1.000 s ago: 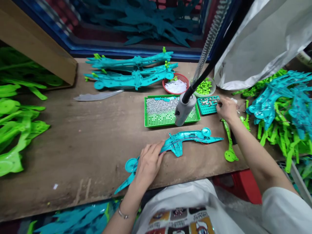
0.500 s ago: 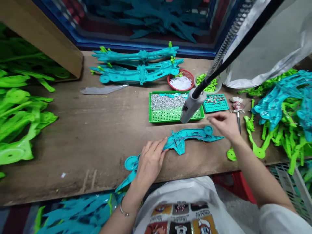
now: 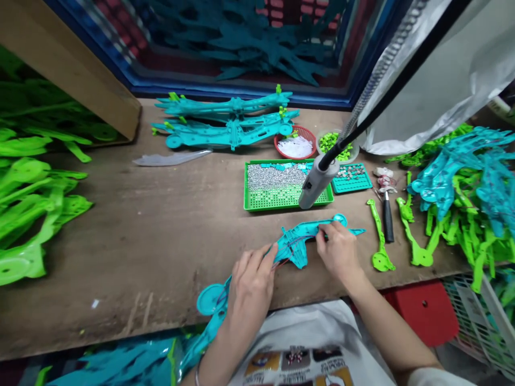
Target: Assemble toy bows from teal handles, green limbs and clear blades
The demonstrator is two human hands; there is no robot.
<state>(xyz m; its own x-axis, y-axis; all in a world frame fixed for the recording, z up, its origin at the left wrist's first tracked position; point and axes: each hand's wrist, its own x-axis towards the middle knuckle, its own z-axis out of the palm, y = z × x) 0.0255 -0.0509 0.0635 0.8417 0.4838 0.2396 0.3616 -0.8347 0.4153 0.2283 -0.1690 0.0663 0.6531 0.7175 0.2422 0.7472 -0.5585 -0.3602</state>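
Note:
A long turquoise plastic part (image 3: 295, 249) with a thin reddish wire along it lies slantwise near the table's front edge. My left hand (image 3: 251, 281) is laid across its middle, fingers together, gripping it against the table. Over the part's right arm, close to its round end (image 3: 340, 219), my right hand (image 3: 338, 249) is closed in a pinch. Whatever the fingertips hold is hidden. The part's left end, with a round disc (image 3: 211, 299), reaches past the table edge under my left forearm.
A lamp head (image 3: 317, 185) hangs over a green tray (image 3: 289, 208) of small metal pieces. A teal tray (image 3: 352, 185), red basket (image 3: 295, 155) and screwdriver-like tool (image 3: 387, 220) lie nearby. Green parts (image 3: 24, 209) pile up left; turquoise and green parts (image 3: 462, 171) crowd the right.
My right hand has come from beside the trays down and left onto the part's right arm. My left hand stays on the part. The view has shifted slightly.

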